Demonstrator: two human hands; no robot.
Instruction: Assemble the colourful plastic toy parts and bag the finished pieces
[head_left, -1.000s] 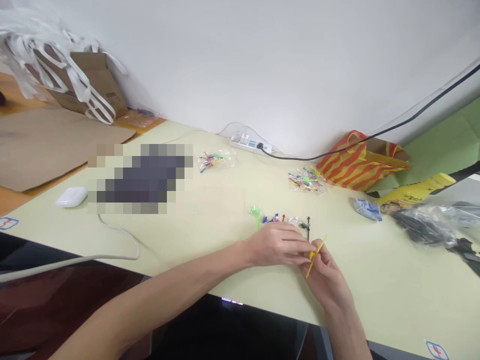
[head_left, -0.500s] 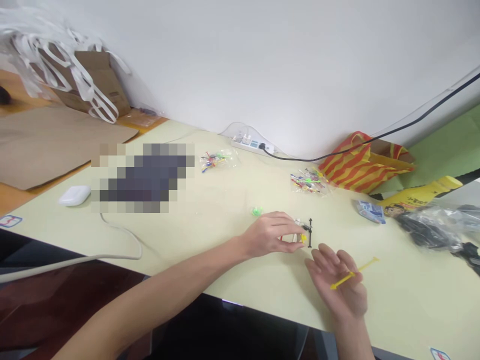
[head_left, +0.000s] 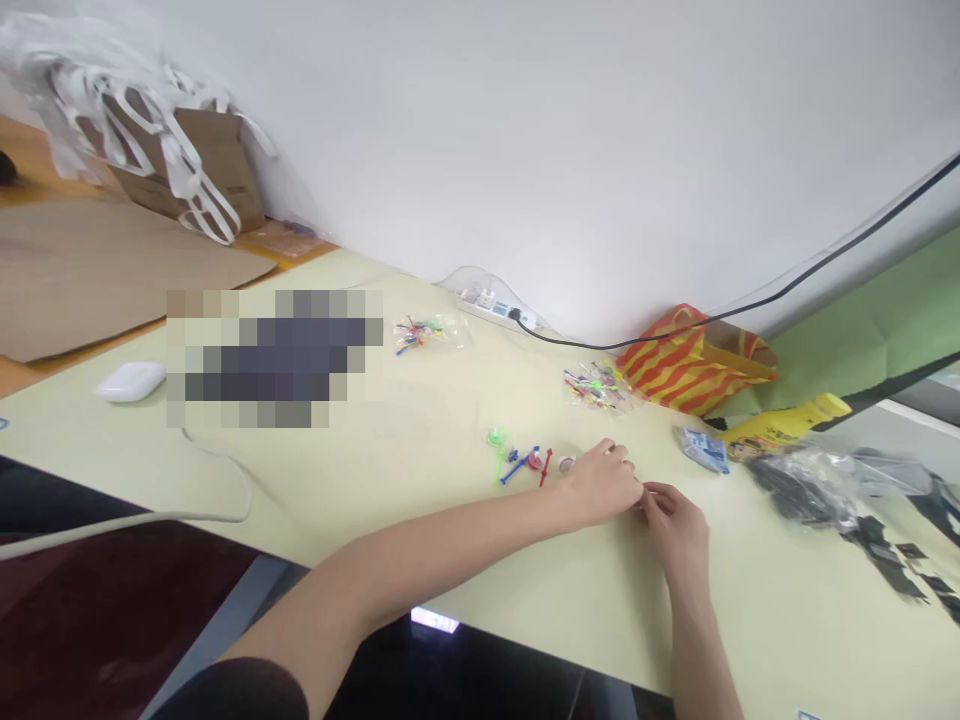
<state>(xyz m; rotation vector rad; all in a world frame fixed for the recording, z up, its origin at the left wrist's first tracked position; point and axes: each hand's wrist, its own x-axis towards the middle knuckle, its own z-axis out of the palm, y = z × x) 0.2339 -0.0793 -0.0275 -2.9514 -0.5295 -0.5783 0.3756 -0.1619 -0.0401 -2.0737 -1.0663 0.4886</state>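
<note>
My left hand (head_left: pixel 604 487) reaches across the table with its fingers curled, and its fingertips meet those of my right hand (head_left: pixel 679 525). The thumb and fingers of the right hand are pinched together at that point. Whatever lies between the two hands is hidden. Left of them, small plastic pieces lie in a row: a green piece (head_left: pixel 496 440) with a ring-shaped top, a blue arrow-tipped stick (head_left: pixel 517 468) and a red arrow-tipped stick (head_left: pixel 546 467). A small round whitish piece (head_left: pixel 567 465) sits right beside my left hand.
Two clear bags of coloured pieces, a left bag (head_left: pixel 420 333) and a right bag (head_left: pixel 596 386), lie near a power strip (head_left: pixel 499 303). A striped bag (head_left: pixel 675 360), a yellow bottle (head_left: pixel 784 425) and a blue packet (head_left: pixel 703 450) stand right. A white case (head_left: pixel 131 382) lies left.
My hands have come together; the right, palm-up with a yellow arrow-tipped stick before, is now turned over and pinched. That stick and the left hand's yellow piece are out of sight. Coloured pieces now show.
</note>
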